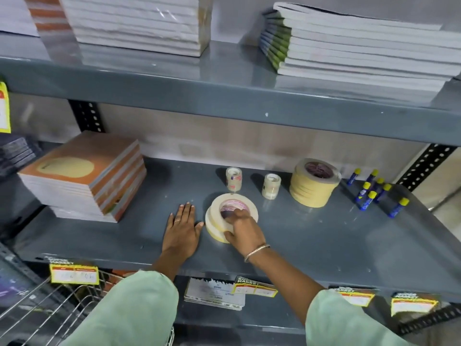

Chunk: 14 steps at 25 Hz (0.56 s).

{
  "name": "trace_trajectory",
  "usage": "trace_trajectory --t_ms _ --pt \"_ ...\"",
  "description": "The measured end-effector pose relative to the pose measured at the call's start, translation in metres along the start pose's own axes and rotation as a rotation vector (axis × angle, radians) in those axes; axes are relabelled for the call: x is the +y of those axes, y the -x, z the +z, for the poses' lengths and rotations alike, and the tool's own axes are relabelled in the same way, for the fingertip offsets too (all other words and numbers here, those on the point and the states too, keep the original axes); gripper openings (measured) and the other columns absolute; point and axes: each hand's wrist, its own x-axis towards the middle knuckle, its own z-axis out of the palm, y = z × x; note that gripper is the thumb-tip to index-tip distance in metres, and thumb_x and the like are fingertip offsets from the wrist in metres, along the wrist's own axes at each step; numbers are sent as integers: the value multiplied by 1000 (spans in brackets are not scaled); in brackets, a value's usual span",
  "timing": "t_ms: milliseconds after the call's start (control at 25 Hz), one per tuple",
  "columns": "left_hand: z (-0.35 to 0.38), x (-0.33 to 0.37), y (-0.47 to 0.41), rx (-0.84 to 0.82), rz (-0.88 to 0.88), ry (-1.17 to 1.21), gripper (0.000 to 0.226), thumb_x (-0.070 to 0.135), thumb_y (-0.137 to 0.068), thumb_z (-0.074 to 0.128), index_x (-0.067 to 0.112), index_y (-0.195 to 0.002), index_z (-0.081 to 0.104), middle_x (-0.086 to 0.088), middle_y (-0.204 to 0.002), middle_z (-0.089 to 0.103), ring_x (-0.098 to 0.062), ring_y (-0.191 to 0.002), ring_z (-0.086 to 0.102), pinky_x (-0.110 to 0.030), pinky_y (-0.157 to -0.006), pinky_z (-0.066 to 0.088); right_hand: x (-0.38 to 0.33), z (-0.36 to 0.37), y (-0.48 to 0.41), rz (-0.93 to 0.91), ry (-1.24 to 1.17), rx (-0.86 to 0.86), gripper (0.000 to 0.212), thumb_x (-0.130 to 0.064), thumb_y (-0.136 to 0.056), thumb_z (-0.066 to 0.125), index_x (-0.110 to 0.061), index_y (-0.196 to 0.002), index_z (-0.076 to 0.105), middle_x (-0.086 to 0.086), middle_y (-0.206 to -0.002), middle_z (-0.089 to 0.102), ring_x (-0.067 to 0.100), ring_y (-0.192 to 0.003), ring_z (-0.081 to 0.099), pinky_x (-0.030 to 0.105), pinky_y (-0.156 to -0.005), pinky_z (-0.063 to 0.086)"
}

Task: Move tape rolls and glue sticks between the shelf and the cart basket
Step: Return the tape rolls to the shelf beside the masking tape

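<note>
A short stack of cream masking tape rolls (219,208) lies on the grey shelf (311,233). My right hand (243,229) grips this stack, fingers in the core and thumb on the outer edge. My left hand (182,228) rests flat on the shelf just left of it, fingers spread, holding nothing. Behind stand two small clear tape rolls (234,179) (271,186) and a taller stack of masking tape (314,183). Several blue glue sticks with yellow caps (374,193) lie at the right. The wire cart basket (50,308) shows at the lower left.
A pile of orange notebooks (84,176) sits on the shelf's left side. The upper shelf (224,91) holds stacks of white books. Yellow price tags (74,273) hang on the shelf's front lip. A perforated upright (424,166) stands at the right.
</note>
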Motion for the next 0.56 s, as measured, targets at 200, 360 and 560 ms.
trace_trajectory --t_ms 200,360,560 --pt "0 0 -1 16 9 -6 56 36 -98 23 12 -146 9 -4 -159 8 -20 -147 4 -41 -121 6 0 8 -4 -21 49 -83 52 -22 -83 65 -10 -131 48 13 -134 52 29 -126 44 33 -108 34" --pt "2 0 -2 16 5 -16 56 37 -98 23 13 -146 8 -3 -159 7 -20 -147 3 -40 -121 7 -2 5 -7 -19 38 -122 46 -10 -79 67 -5 -123 55 17 -128 59 33 -118 54 35 -103 42" --pt "3 -2 -2 42 21 -11 56 37 -98 23 12 -146 12 -4 -158 11 -20 -147 6 -40 -120 8 19 -50 -13 -8 -10 72 42 -11 -86 60 0 -126 51 16 -132 56 30 -120 53 32 -99 39"
